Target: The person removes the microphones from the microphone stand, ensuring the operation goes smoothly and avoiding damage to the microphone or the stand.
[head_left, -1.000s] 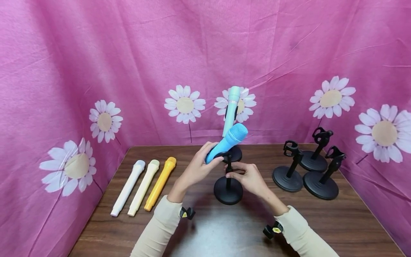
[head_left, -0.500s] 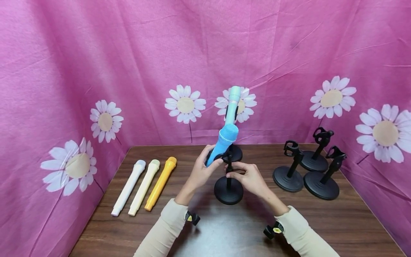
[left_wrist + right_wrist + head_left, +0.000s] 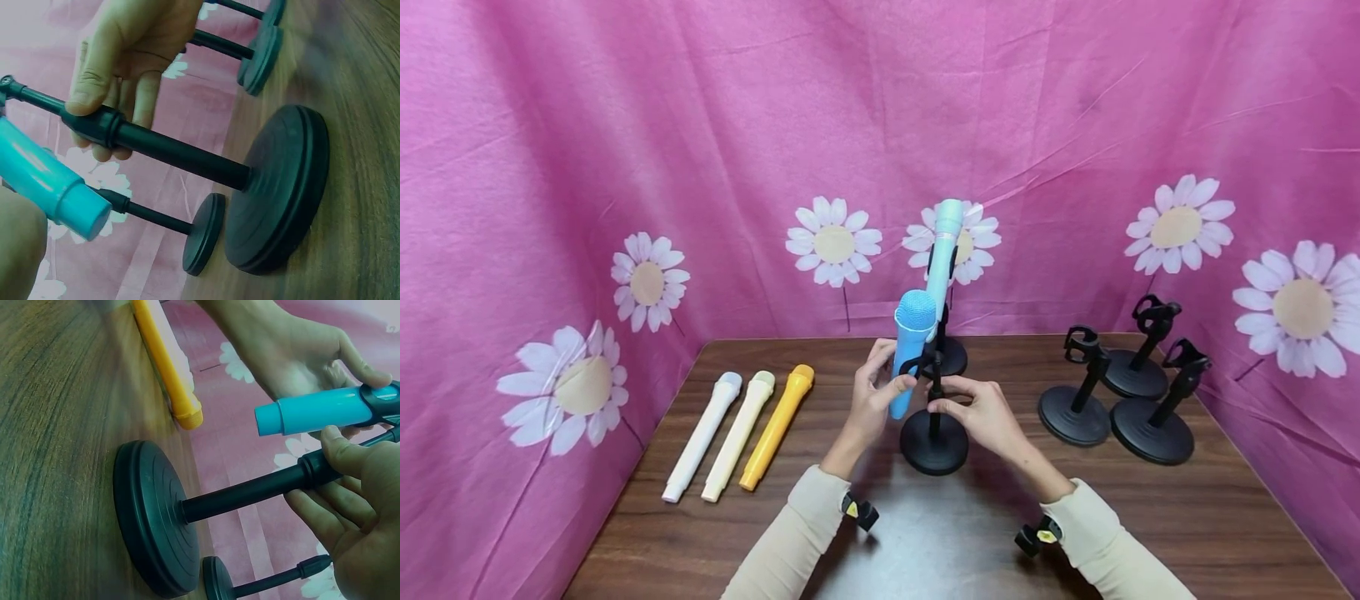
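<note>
1. Mic (image 3: 914, 337), blue — head up, leaning slightly, with its body inside the clip (image 3: 375, 407) of the front stand; its lower end hangs beside the stem, clear of the table.
2. Left hand (image 3: 872, 398): grips the mic at the clip, thumb on the near side, fingers behind.
3. Right hand (image 3: 987, 414): pinches the stem (image 3: 244, 497) between thumb and fingers, across the stand from the left hand.
4. Front stand (image 3: 934, 446): upright, its round base flat on the table (image 3: 910, 546).
5. Mint mic (image 3: 942, 262): held tilted in the rear stand (image 3: 953, 358), just behind the front one.
6. White mic (image 3: 702, 437), cream mic (image 3: 737, 437) and yellow mic (image 3: 777, 427): lying side by side at left, roughly parallel, heads pointing away.
7. Three black stands (image 3: 1077, 415): grouped at right, clips unfilled.
8. Curtain (image 3: 880, 108): pink, daisy-printed — behind and at both sides.
</note>
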Tool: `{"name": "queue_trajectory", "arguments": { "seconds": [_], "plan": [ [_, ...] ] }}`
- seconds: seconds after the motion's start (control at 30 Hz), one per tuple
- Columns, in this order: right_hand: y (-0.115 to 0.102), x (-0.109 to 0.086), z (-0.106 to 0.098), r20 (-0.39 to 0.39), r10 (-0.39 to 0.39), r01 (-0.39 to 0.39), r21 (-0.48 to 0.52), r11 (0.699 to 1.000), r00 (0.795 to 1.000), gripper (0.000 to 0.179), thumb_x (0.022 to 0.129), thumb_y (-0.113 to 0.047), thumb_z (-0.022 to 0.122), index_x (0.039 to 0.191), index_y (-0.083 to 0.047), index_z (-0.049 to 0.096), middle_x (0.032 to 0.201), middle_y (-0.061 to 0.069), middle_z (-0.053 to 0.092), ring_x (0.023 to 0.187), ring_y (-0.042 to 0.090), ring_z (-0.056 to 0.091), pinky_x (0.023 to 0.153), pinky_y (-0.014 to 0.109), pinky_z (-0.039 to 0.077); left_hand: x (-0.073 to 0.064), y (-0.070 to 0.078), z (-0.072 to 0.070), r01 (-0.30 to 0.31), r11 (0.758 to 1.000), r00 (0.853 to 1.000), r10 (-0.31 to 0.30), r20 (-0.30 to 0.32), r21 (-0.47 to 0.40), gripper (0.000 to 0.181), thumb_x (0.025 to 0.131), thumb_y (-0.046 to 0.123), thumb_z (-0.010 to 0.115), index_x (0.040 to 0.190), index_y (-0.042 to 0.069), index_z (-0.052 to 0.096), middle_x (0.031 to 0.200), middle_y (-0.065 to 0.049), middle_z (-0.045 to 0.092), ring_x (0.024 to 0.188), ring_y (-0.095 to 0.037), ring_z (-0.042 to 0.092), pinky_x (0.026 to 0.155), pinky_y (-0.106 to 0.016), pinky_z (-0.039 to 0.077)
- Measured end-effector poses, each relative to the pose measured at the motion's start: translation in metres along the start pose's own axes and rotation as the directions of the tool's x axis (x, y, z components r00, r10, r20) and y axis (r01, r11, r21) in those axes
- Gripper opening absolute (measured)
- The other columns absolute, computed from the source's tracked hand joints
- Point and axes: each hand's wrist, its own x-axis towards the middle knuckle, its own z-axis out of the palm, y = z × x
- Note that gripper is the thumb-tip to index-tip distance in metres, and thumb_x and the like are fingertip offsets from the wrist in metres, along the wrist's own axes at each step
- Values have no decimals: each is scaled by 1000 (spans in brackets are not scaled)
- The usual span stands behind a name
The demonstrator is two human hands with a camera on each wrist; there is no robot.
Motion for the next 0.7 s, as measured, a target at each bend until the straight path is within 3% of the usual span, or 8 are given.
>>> {"name": "queue_trajectory", "arguments": {
  "seconds": [0.2, 0.43, 0.7],
  "plan": [
    [1, -1, -1, -7, 5, -5, -2, 1000, 1000, 28, 90, -17, 85, 117, -10, 81, 109, 4, 83, 107, 21, 77, 88, 43, 65, -1, -2, 2, 22, 994, 1000, -24, -16, -110, 76, 91, 32, 84, 142, -16, 56, 119, 1, 57, 112, -11, 57, 96, -20, 48],
    [0, 0, 1, -20, 6, -6, -10, 1000, 1000, 31, 89, -19, 86, 119, -12, 81, 112, 3, 82, 107, 19, 77, 89, 42, 65, -2, -12, 8, -2, 979, 999, -8, -48, -204, 40, 96, 11, 75, 136, 10, 71, 120, 2, 62, 111, -11, 57, 98, -23, 47],
    [1, -1, 3, -27, -4, 4, -14, 1000, 1000, 34, 88, -18, 86, 120, -9, 80, 113, 7, 82, 107, 19, 76, 87, 40, 66, -6, -19, 20, 63, 947, 993, -91, -75, -315, 42, 87, 5, 61, 127, 17, 62, 114, 3, 62, 103, -12, 59, 90, -29, 56]
  ]
}}
